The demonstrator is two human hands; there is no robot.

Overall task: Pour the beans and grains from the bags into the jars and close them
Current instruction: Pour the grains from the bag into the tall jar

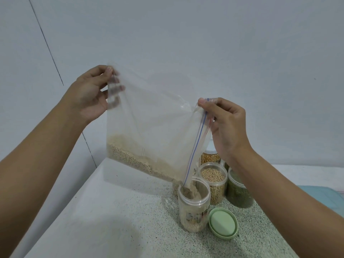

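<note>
one bag (152,127), pinched by left hand (89,94) and right hand (227,125) – one open jar (193,207), one lid (223,223) beside it, three jars (214,183) behind, farthest half hidden.

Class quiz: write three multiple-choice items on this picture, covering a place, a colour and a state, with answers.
1. The green lid lies: A on the counter beside the front jar; B in a drawer; C on a shelf.
2. The zip stripes on the bag are: A green and yellow; B blue and red; C black.
3. The front jar is: A capped; B overturned; C open.
Answers: 1A, it rests flat by the jar; 2B, both lines run along the mouth; 3C, grain pours in.
</note>
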